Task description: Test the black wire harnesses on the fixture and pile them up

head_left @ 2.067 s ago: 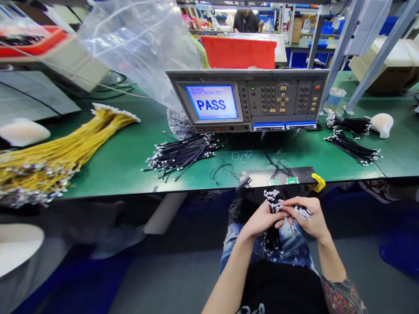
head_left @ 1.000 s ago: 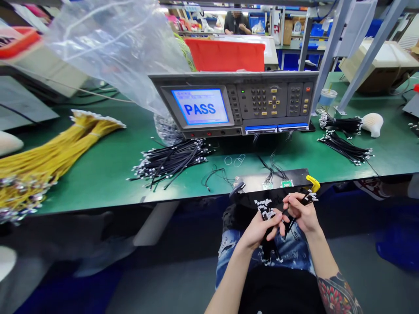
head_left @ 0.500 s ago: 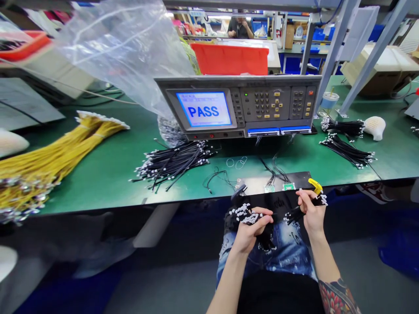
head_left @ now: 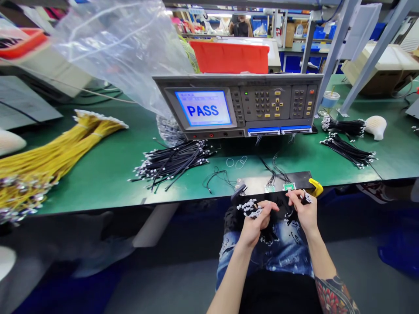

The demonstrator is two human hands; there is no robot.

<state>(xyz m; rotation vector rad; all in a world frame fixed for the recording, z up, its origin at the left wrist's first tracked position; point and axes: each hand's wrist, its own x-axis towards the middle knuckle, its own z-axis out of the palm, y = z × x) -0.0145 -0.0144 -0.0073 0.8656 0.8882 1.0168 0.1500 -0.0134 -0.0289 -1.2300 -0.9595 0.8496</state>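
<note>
My left hand (head_left: 257, 224) is closed round a bunch of short black cables (head_left: 250, 208) with white connectors, held above my lap. A smaller bunch of the same black cables (head_left: 307, 198) sits in my right hand (head_left: 304, 211), whose thumb and forefinger are pinched near the bench edge. Just beyond my hands, two small green circuit boards (head_left: 289, 186) with black wires lie on a metal-and-black fixture (head_left: 253, 185). A yellow handle (head_left: 316, 186) sticks out beside my right hand. The tester (head_left: 238, 107) behind shows PASS on its screen.
A pile of black cables (head_left: 173, 163) lies left of the fixture, with yellow cable bundles (head_left: 65, 152) farther left. Two black cable bundles (head_left: 348, 150) lie at the right by a white bulb-shaped object (head_left: 376, 126). A red bin (head_left: 229, 56) is behind the tester.
My right hand has moved left and slightly back toward the green boards. My left hand has risen and shifted a little right, bringing the hands closer together. Both still hold cables.
</note>
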